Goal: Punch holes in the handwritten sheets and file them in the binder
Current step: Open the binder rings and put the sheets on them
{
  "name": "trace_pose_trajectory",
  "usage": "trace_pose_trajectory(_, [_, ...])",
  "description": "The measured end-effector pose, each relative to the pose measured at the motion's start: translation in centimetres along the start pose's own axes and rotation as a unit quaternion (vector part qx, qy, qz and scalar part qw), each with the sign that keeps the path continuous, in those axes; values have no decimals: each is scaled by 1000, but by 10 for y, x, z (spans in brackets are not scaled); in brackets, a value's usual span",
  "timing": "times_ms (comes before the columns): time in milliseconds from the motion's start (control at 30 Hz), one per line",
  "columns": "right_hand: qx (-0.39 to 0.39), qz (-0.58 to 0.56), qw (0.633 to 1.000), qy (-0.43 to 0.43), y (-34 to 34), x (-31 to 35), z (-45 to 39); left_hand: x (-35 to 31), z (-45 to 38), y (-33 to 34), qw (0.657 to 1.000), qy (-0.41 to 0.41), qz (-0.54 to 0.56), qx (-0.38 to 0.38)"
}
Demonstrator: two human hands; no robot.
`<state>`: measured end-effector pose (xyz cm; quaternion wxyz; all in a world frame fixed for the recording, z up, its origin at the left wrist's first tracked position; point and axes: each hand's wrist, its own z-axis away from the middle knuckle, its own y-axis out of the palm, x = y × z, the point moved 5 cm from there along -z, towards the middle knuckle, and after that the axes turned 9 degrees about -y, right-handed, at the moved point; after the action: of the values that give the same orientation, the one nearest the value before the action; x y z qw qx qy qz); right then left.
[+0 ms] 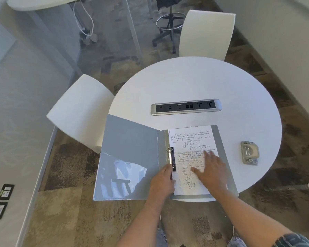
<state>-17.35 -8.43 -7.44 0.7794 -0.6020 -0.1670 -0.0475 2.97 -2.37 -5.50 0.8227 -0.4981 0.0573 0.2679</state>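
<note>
A grey binder [130, 148] lies open on the round white table [203, 82], its left cover hanging past the table's edge. A handwritten sheet [189, 139] rests on the binder's right half, its left margin against the metal ring mechanism [171, 155]. My left hand [163, 182] sits at the lower end of the rings, fingers curled against the sheet's left edge. My right hand [210, 168] lies flat on the sheet with fingers spread, pressing it down. A grey hole punch [249, 152] stands on the table to the right of the binder, apart from both hands.
A silver power socket strip [185, 106] is set into the table's middle. White chairs stand at the far side [207, 34] and at the left [78, 111]. A black stool [169, 27] is further back. Patterned carpet lies below.
</note>
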Motion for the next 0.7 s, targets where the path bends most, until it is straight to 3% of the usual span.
trace_pose_trajectory(100, [-69, -31, 989, 129, -8, -21, 20, -2, 0, -2, 1000, 1, -7, 2])
trace_pose_trajectory(433, [-41, -202, 930, 304, -19, -22, 0, -5, -1, 0, 1000, -2, -24, 6])
trace_pose_trajectory(567, [-42, -273, 909, 312, -16, -25, -4, -7, 0, -1, 1000, -7, -24, 6])
trace_pose_trajectory(700, [-2, -180, 932, 315, -19, -23, -9, -6, -1, 1, 1000, -7, -30, 3])
